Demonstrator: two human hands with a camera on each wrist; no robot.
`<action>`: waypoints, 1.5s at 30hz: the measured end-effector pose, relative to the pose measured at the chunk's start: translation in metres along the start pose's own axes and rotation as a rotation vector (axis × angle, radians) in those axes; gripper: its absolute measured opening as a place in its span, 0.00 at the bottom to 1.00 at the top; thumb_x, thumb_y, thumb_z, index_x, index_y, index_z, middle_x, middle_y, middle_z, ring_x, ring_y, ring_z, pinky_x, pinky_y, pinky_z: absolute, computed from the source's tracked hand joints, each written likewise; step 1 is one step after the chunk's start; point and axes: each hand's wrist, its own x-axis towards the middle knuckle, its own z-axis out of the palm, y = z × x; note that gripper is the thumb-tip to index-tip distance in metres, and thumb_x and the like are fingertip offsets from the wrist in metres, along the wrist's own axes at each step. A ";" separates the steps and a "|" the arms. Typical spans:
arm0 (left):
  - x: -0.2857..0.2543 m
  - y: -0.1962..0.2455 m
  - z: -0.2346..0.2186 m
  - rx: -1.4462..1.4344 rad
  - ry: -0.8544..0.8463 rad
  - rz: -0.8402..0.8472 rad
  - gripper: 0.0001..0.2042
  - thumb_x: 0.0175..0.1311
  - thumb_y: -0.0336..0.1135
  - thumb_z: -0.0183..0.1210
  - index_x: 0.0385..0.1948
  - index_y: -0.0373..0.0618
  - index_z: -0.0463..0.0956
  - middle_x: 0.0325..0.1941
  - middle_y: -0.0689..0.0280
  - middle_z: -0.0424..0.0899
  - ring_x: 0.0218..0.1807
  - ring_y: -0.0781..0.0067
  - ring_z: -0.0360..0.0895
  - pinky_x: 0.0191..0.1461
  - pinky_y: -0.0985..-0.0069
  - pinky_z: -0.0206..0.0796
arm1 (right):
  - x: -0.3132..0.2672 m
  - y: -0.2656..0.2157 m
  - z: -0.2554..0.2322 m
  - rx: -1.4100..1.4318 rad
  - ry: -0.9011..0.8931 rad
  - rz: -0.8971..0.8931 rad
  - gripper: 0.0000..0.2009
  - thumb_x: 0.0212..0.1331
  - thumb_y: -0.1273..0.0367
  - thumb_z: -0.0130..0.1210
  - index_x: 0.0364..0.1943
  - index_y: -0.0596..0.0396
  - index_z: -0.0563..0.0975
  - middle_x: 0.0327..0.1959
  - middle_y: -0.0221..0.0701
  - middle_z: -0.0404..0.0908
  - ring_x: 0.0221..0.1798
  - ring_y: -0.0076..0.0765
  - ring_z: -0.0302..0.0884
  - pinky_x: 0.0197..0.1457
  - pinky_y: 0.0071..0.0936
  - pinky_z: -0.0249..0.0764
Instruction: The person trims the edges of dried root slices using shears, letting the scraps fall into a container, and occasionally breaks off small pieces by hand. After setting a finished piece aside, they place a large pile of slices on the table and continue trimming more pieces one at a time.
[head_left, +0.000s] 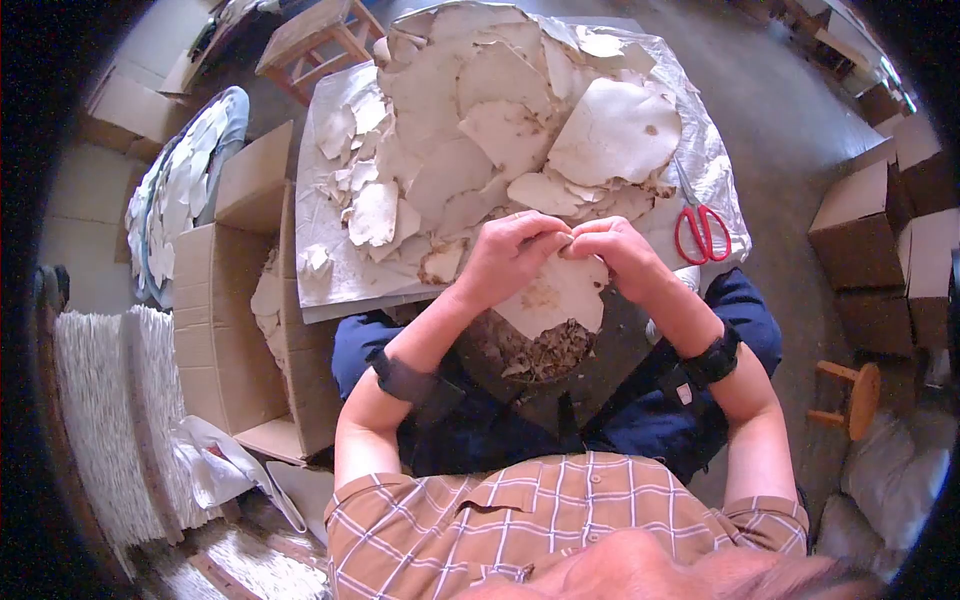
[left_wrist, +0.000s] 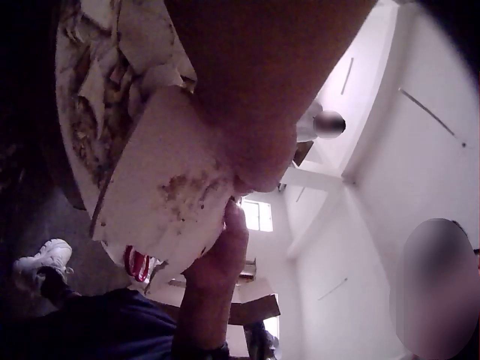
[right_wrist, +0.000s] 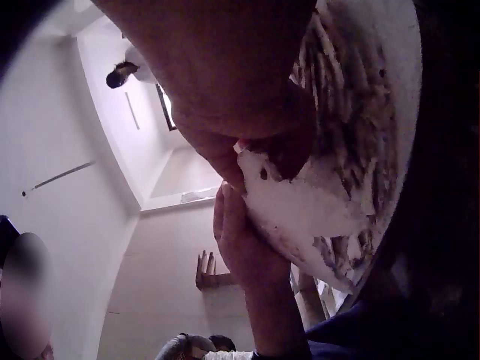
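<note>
My left hand (head_left: pixel 513 258) and right hand (head_left: pixel 622 258) meet at the far edge of a thin cream sheet (head_left: pixel 545 305) with a brown stained patch. The fingertips of both hands pinch this edge close together. In the left wrist view the stained face of the sheet (left_wrist: pixel 161 180) hangs below the fingers; the right wrist view shows its other face (right_wrist: pixel 300 202) and a small hole near the grip. Beneath the sheet, a round container (head_left: pixel 625 340) between the knees holds brown scraps (head_left: pixel 545 352).
A heap of similar cream sheets (head_left: pixel 480 90) covers the table ahead. Red-handled scissors (head_left: pixel 703 235) lie at the table's right side. An open cardboard box (head_left: pixel 225 320) stands on the left, a small wooden stool (head_left: pixel 860 395) and stacked boxes (head_left: pixel 860 230) on the right.
</note>
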 end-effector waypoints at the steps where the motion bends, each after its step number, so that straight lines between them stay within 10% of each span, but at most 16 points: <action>1: 0.000 -0.001 -0.001 -0.001 -0.002 -0.002 0.05 0.52 0.27 0.55 0.29 0.38 0.75 0.27 0.64 0.77 0.30 0.76 0.73 0.35 0.81 0.65 | 0.001 0.002 0.000 0.091 -0.005 0.043 0.07 0.38 0.73 0.52 0.23 0.60 0.77 0.20 0.27 0.76 0.23 0.22 0.71 0.28 0.18 0.66; 45: -0.002 -0.003 -0.002 -0.010 0.054 0.043 0.04 0.49 0.27 0.57 0.27 0.40 0.77 0.24 0.62 0.78 0.28 0.72 0.74 0.32 0.79 0.65 | -0.004 -0.001 0.003 0.005 -0.035 0.027 0.07 0.45 0.73 0.54 0.30 0.60 0.77 0.25 0.26 0.77 0.27 0.18 0.72 0.31 0.16 0.67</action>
